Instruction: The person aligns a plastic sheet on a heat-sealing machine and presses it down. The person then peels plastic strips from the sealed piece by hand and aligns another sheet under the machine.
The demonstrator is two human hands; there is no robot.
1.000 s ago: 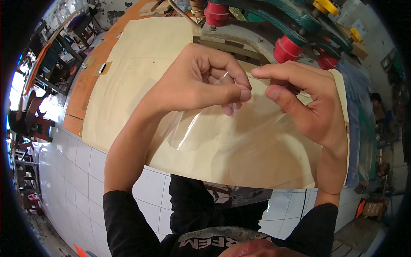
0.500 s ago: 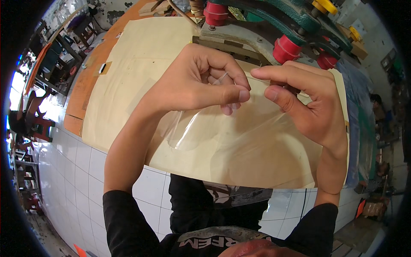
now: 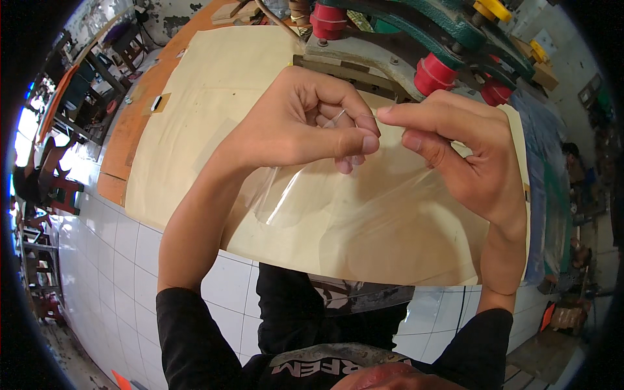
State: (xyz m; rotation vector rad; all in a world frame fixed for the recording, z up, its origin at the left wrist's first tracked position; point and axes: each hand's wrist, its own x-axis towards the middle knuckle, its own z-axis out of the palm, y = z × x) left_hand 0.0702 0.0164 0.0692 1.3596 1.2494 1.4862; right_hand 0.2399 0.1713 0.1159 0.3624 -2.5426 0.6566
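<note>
Nearest, black sleeves over white-tiled desk [image 3: 130, 253]. Above it, left hand [image 3: 305, 127] curled, fingertips pinched on the top edge of a thin clear plastic bag [image 3: 338, 208]; right hand [image 3: 465, 153] pinching the same edge just beside. Bag held up over tan paper sheet [image 3: 195, 130], mouth seemingly not yet parted. Beyond, green metal machine with red knobs [image 3: 432, 71].

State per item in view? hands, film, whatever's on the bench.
Left hand: fingers curled, pinching the film's top edge.
Right hand: thumb and forefinger pinching the same edge.
Clear film: held up, hanging loose below the hands.
Tan sheet: lying flat on the bench.
Green machine: behind the hands; whether it is running cannot be told.
</note>
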